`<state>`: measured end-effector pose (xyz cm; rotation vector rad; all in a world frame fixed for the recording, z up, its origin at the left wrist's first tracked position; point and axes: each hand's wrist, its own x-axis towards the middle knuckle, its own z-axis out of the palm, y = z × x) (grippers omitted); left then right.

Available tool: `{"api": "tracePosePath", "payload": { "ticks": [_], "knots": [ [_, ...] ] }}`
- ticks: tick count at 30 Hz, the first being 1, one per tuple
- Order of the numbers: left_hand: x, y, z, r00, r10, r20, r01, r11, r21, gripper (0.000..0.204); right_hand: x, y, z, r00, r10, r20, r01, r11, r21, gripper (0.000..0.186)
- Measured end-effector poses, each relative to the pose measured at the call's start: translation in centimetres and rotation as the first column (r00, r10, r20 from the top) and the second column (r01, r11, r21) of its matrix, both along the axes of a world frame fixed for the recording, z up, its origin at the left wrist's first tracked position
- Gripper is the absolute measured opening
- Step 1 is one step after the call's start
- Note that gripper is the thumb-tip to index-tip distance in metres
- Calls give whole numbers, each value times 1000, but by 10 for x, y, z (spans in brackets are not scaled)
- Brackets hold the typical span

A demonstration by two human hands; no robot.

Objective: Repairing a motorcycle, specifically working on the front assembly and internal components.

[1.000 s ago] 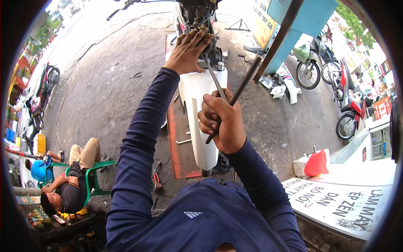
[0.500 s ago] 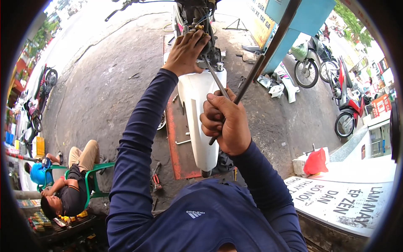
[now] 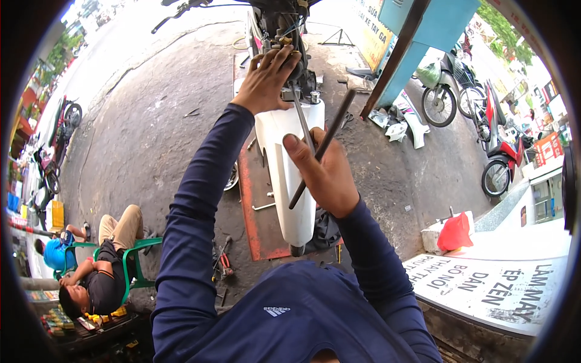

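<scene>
A partly stripped motorcycle stands before me, its long white mudguard pointing toward me. My left hand rests over dark metal parts beyond the mudguard, fingers spread and bent at the tips. What lies under its palm is hidden. My right hand is at a dark T-handle wrench, its thumb raised along the near side of the crossbar. The other fingers are mostly hidden behind the bar. The wrench's shaft runs away from me to the metal parts near my left hand; its far end is not plain.
A red-edged board lies under the motorcycle. Pliers and other tools lie at near left. A person sits in a green chair on the left. A blue cabinet and parked motorbikes stand at right, beyond a white sign.
The wrench's crossbar has turned a little and its far end has swung leftward. My right hand has loosened from a closed fist, thumb lifted. My left hand stays in nearly the same place.
</scene>
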<state>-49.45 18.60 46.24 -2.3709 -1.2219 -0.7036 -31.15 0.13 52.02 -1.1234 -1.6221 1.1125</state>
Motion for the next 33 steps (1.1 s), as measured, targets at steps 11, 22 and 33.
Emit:
{"api": "tracePosePath", "payload": {
  "ticks": [11, 22, 33],
  "knots": [
    [61, -243, -7, 151, 265, 952, 772, 570, -281, 50, 14, 22, 9, 832, -523, -184, 276, 104, 955, 36],
    [59, -242, 15, 282, 156, 947, 490, 825, -282, 10, 37, 13, 60, 556, -363, 748, -686, 307, 659, 12],
    [61, -222, 7, 297, 5, 955, 149, 988, -51, 26, 31, 5, 40, 528, -420, 738, -599, 431, 675, 17]
  ]
}}
